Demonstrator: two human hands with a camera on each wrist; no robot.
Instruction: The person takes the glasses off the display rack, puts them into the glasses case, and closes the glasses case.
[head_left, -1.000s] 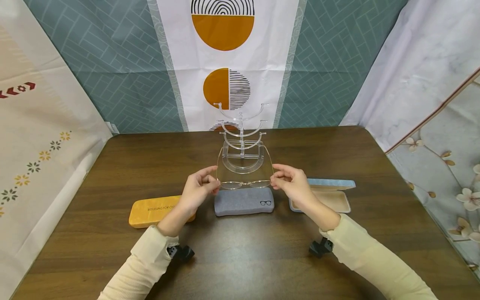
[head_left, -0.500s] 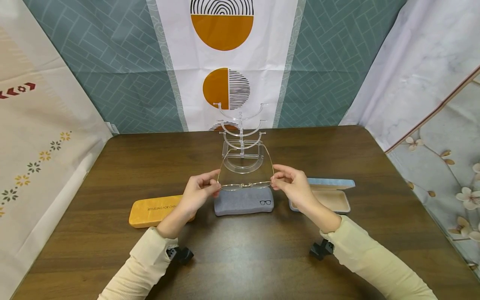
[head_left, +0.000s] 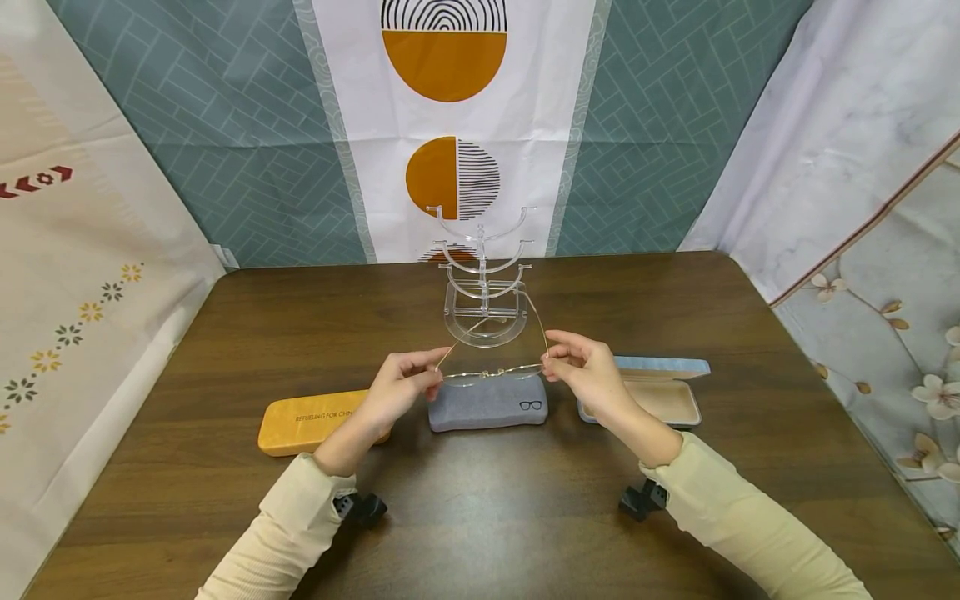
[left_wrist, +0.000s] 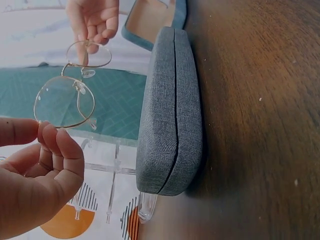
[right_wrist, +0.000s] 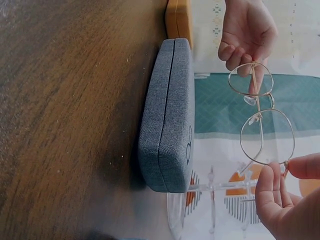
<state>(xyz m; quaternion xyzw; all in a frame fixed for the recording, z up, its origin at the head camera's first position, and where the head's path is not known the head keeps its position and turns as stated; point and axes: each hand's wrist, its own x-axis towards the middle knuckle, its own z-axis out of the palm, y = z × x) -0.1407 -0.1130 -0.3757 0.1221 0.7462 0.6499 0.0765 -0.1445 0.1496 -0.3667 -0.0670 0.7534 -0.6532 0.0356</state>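
A pair of thin gold-rimmed glasses is held up just above the grey glasses case, lenses toward me. My left hand pinches the left end of the frame near the hinge, and that temple slants inward. At the other end, my right hand grips the frame's right corner between thumb and fingers; the right temple still points away. In the left wrist view the round lens is close to the left fingertips. The right wrist view shows the other lens by the right fingers.
A clear acrylic glasses stand rises behind the glasses. To the left lies a shut yellow glasses case, partly behind the left forearm. An opened light-blue case with beige lining sits behind the right hand. Fabric hangs beyond the brown table.
The left temple has swung inward from pointing straight back to slanting toward the right. My left hand has shifted slightly right. The right hand and right temple have hardly moved.
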